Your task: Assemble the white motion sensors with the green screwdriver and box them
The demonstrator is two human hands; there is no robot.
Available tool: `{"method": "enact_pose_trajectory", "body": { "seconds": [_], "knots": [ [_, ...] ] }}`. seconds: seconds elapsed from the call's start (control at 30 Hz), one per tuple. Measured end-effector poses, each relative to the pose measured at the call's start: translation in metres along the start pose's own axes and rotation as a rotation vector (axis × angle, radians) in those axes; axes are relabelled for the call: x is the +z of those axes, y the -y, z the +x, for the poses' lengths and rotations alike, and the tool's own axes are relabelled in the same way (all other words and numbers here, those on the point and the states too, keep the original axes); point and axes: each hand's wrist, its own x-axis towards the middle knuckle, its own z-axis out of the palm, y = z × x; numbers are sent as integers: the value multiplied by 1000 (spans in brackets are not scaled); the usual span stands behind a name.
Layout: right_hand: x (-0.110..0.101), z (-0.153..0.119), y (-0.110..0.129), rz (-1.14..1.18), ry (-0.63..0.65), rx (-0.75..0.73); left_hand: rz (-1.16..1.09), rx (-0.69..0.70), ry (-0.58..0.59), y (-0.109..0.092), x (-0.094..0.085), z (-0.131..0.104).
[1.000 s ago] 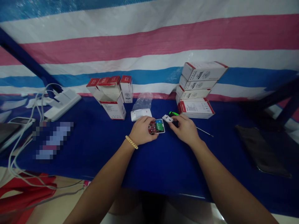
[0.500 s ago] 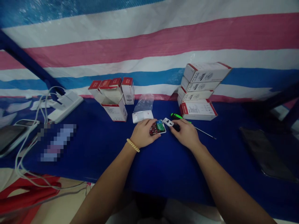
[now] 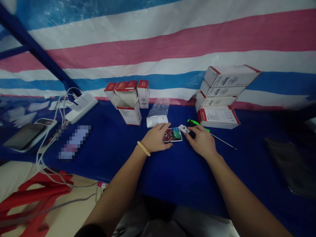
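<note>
Head view: my left hand (image 3: 156,141) presses down on open white case with red and green board (image 3: 172,135), middle of frame. My right hand (image 3: 201,141) pinches small white clip piece (image 3: 184,128), just right of case, long side pointing at board. Green screwdriver (image 3: 197,123) behind right hand.

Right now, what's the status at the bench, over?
Left hand pins open white device, red board showing. Right hand pinches small white part beside it. Green-handled screwdriver lies behind right hand.
</note>
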Motion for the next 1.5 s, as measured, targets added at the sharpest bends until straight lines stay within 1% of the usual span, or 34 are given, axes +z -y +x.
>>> {"method": "enact_pose_trajectory", "body": {
  "seconds": [0.2, 0.3, 0.43, 0.53, 0.63, 0.73, 0.83, 0.93, 1.07, 1.13, 1.23, 1.3, 1.37, 1.43, 1.5],
  "knots": [
    [-3, 2, 1, 20, 25, 59, 82, -6, 18, 2, -7, -4],
    [-2, 1, 0, 28, 22, 52, 51, 64, -50, 3, -10, -3],
    [-1, 1, -2, 64, -10, 32, -56, 186, -157, 4, -11, -2],
    [-4, 2, -1, 153, -78, -28, -116, 206, -183, 3, -9, -1],
    [-11, 0, 3, 280, -118, -149, -136, 181, -201, 0, -9, -1],
    [-18, -2, 8, 396, -54, -246, -144, 152, -210, -1, -9, -1],
    [-21, -5, 13, 452, 6, -291, -152, 126, -185, -2, -9, -2],
    [-18, -7, 16, 487, 26, -280, -167, 102, -171, -3, -10, -3],
    [-9, -8, 17, 604, 49, -191, -203, 112, -186, -6, -10, -3],
    [-9, -9, 18, 572, -14, -198, -210, 127, -210, -7, -10, -3],
    [-14, -8, 18, 464, -105, -312, -199, 166, -276, -8, -10, -2],
    [-17, -6, 15, 409, -88, -411, -189, 185, -304, -7, -11, -2],
    [-18, -4, 11, 352, -61, -481, -182, 181, -304, -6, -12, -2],
    [-15, -4, 9, 311, -71, -508, -178, 168, -289, -5, -12, -2],
    [-11, -4, 8, 291, -99, -502, -178, 164, -278, -3, -11, -2]
  ]
}}
